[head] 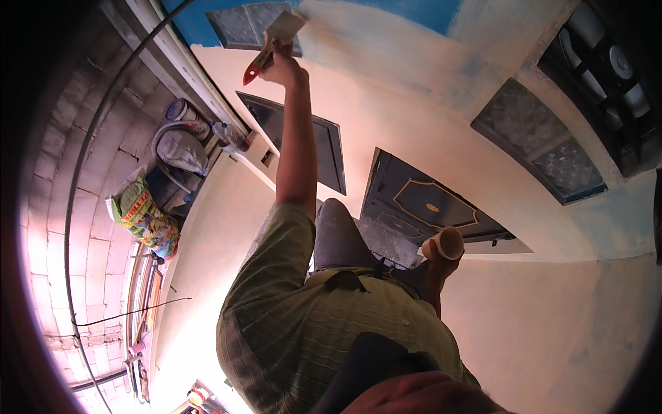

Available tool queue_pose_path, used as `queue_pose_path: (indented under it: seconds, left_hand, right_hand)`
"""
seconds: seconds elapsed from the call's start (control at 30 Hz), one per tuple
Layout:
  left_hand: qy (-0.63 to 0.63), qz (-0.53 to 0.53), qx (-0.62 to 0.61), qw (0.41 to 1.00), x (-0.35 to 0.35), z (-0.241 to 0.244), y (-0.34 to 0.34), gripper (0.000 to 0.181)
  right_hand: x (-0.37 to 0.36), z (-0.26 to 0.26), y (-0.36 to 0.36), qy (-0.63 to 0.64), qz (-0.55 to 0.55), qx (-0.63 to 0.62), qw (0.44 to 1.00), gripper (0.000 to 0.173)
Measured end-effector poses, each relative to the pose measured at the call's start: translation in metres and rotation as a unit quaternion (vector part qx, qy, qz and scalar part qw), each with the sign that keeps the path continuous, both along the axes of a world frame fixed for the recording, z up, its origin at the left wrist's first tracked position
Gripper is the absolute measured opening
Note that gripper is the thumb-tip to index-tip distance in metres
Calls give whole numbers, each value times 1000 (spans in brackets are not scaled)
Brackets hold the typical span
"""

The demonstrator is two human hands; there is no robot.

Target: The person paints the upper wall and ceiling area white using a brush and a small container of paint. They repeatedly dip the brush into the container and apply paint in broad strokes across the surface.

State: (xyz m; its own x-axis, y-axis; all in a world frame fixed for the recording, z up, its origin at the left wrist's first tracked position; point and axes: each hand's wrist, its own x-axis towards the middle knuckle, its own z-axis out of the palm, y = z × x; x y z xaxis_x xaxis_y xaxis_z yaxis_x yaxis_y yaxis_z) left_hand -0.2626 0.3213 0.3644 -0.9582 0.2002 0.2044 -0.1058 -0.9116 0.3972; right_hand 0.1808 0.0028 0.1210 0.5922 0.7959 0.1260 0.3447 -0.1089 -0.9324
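Note:
My left hand (283, 68) is raised high against the wall and grips a wide flat paintbrush (283, 28) by its handle, which ends in a red tip. Its bristles are at the painted wall (357, 77), beside a textured glass pane (243, 23). Cream paint meets blue paint (414, 13) there, with streaky blending to the right. Lower down, at my right side, my right hand (446, 265) holds a pale cup (446, 243) with its mouth towards the camera. The cup's contents cannot be made out.
A dark door (434, 202) with gold trim and a dark panel (305, 139) are in the wall. At left, a bucket (186, 114), a plastic bottle (230, 137) and a printed sack (145, 217) rest on a ledge. A black cable (77, 181) hangs before the block wall (98, 207).

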Motion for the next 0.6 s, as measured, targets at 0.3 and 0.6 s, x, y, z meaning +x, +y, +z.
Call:
queue_pose_path:
  seconds: [0.3, 0.6]
  left_hand:
    - [-88, 94, -199, 972, 15, -68, 4, 32]
    - [18, 31, 11, 999, 7, 19, 19, 35]
  right_hand:
    - [-2, 9, -2, 9, 0, 9, 1000, 77]
    - [7, 0, -7, 42, -20, 31, 998, 75]
